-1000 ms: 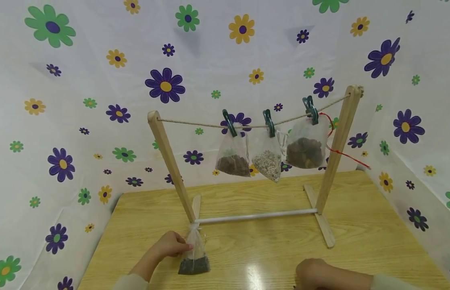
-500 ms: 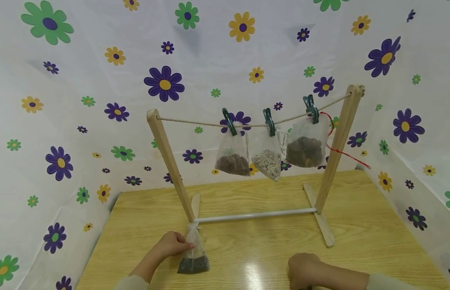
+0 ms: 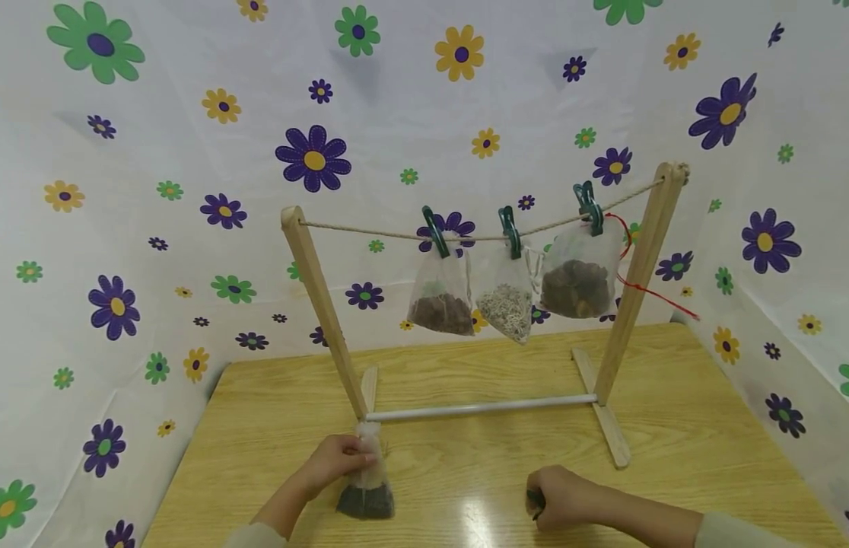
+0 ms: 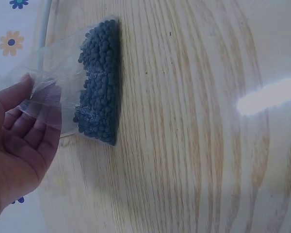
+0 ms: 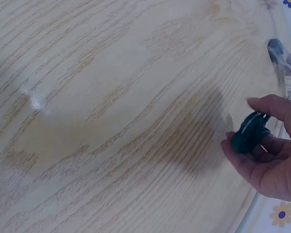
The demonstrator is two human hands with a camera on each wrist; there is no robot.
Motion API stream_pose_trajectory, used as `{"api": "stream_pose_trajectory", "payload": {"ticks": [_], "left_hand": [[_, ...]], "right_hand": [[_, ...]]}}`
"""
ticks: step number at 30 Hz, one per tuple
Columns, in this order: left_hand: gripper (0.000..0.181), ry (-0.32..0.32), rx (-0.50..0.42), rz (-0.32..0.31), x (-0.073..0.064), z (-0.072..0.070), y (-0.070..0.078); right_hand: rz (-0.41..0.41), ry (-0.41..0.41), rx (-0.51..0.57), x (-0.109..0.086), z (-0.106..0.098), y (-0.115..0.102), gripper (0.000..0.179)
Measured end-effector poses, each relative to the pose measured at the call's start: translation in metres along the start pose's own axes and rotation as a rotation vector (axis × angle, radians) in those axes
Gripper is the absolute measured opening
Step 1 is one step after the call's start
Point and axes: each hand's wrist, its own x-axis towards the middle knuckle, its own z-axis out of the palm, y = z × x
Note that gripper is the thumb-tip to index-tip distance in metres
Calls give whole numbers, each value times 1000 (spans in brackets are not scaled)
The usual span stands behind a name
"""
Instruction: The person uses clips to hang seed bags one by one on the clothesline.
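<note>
My left hand [image 3: 334, 462] pinches a sheer mesh bag [image 3: 370, 476] near its upper part, by the left foot of a wooden stand. Small dark pellets [image 4: 99, 85] fill the lower end of the bag in the left wrist view. My right hand [image 3: 568, 498] holds a dark green clip [image 5: 251, 132] between thumb and fingers, above the table at the front. On the stand's rope [image 3: 366, 230], three similar bags hang from green clips: one with brown contents [image 3: 441, 312], one with pale bits [image 3: 504, 310], one with dark brown pieces [image 3: 577, 289].
The stand has a left post [image 3: 325, 320], a right post [image 3: 633, 297] and a white crossbar [image 3: 482, 409] low between them. A red string [image 3: 660, 301] trails from the rightmost bag past the right post. Flowered cloth [image 3: 397, 99] surrounds the wooden table [image 3: 479, 449].
My right hand has moved left, and the clip in it now shows in the head view. My left hand has shifted slightly higher on the bag, whose top now looks looser.
</note>
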Motion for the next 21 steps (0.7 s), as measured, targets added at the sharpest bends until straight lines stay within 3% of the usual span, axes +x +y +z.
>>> {"api": "stream_pose_trajectory", "payload": {"ticks": [9,12,17,21], "left_hand": [[23,4,9,86,-2,7,9],[20,-15,81,129,-3,8,13],[17,-47,275,195,-2,9,17],[21,-72,304,203,-4,9,25]], "right_hand": [[-63,41,133,7,-6,-3,21],[-90,47,189,9,-10,-8,22],[-93,75,177,12,-16,-18,18],[-108,80,226,13,-20,-24,21]]}}
